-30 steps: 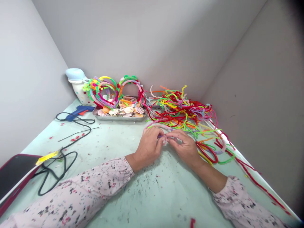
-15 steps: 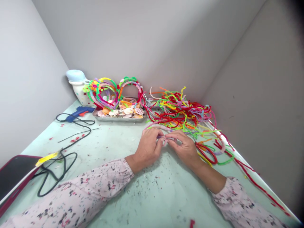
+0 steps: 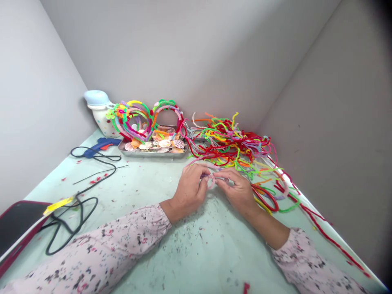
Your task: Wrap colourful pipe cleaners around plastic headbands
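Last second: barely any change. Both hands sit at the same spot, mid-frame, and only the view drifts slightly.

Grip: left hand (image 3: pixel 189 190) and right hand (image 3: pixel 235 192) are pressed in close together, pinching a pale pink chenille stem (image 3: pixel 211 182) between their fingertips (image 3: pixel 216 174). The stem's bent end hangs just below the pinch, and its other length arcs up and left over the left hand. The fingers hide the exact contact point, so I can't tell whether it's bent or twisted there.

Location: the stem is above the pale green tabletop (image 3: pixel 153 192), just in front of a tangled pile of multicoloured chenille stems (image 3: pixel 232 141) at upper centre-right. Red and green stem loops (image 3: pixel 265 198) lie just right of the right hand.

Around: at upper centre is a steel tray (image 3: pixel 153 154) of seashells (image 3: pixel 165 143), with finished chenille hoops (image 3: pixel 143 118) propped behind it. A white pot with a pale blue lid (image 3: pixel 99 116) stands at upper left. A blue hot glue gun (image 3: pixel 101 149) and its black cord (image 3: pixel 92 157) lie left of the tray. A red-edged tablet (image 3: pixel 18 228) sits at lower left.
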The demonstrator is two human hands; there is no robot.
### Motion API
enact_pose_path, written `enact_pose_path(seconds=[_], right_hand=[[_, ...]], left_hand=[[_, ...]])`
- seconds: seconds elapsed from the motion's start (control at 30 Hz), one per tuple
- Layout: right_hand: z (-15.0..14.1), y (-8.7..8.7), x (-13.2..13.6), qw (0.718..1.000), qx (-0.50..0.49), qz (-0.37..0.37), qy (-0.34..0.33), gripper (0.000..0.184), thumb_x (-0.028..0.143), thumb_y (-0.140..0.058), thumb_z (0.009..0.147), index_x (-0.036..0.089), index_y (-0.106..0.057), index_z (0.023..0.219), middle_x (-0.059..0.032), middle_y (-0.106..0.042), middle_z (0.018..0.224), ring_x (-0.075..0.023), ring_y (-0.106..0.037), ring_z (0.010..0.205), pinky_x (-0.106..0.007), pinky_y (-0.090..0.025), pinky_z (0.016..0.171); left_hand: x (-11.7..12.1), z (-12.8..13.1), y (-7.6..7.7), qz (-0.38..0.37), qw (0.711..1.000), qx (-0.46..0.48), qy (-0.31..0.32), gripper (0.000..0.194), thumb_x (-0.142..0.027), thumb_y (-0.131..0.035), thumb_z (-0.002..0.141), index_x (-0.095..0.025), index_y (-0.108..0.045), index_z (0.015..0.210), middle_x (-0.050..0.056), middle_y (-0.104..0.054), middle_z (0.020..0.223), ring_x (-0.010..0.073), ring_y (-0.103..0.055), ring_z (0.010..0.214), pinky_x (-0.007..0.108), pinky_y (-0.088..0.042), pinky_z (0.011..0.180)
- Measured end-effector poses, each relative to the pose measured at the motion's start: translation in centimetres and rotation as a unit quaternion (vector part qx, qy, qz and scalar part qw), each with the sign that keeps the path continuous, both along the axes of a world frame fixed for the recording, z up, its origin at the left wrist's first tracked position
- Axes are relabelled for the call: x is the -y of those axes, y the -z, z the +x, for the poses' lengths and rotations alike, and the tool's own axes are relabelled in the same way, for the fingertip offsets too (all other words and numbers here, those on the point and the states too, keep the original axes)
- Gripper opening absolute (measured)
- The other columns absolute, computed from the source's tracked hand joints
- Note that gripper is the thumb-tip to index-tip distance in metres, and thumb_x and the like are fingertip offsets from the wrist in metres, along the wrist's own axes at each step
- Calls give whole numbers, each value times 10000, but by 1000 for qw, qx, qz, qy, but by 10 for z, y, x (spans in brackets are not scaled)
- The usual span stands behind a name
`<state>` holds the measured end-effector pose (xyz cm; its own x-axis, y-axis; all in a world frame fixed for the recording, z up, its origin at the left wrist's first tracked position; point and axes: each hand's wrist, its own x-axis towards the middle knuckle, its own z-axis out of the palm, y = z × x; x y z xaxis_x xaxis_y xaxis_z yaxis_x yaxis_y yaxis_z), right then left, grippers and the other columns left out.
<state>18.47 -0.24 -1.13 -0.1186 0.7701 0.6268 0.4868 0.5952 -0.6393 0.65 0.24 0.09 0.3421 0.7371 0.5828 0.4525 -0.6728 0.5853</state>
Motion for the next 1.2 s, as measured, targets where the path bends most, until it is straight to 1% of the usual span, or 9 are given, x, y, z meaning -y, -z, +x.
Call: enact_pose_path(seconds=[0.27, 0.57, 0.97, 1.2], right_hand=[[0, 0, 0, 1000, 2, 6, 12, 94, 227, -661, 827, 246, -711, 904, -20, -673, 872, -180, -616, 860, -325, -481, 799], [0, -1, 0, 1000, 7, -4, 13, 99, 268, -648, 837, 251, -708, 913, -29, -671, 877, -193, -615, 862, -351, -484, 793], [0, 0, -1, 1000, 18, 7, 14, 100, 228, -661, 827, 248, -687, 921, -17, -647, 885, -179, -585, 844, -326, -463, 781], [-1, -1, 1, 1000, 13, -3, 16, 74, 251, -644, 841, 248, -687, 901, -19, -650, 875, -178, -587, 821, -326, -460, 765]], left_hand=[[0, 0, 1, 3, 1000, 8, -2, 109, -176, -432, 916, -187, -536, 948, 54, -618, 950, 191, -543, 922, 360, -394, 860], [-1, 1, 2, 4, 1000, 6, -9, 108, -170, -443, 909, -189, -545, 939, 49, -627, 941, 189, -551, 912, 358, -397, 855], [-1, 1, 2, -3, 1000, 11, -4, 100, -161, -461, 905, -185, -556, 927, 44, -638, 934, 185, -560, 910, 352, -393, 857], [-1, 1, 1, -4, 1000, 5, -6, 101, -159, -466, 902, -188, -560, 926, 44, -643, 931, 188, -566, 908, 357, -402, 856]])
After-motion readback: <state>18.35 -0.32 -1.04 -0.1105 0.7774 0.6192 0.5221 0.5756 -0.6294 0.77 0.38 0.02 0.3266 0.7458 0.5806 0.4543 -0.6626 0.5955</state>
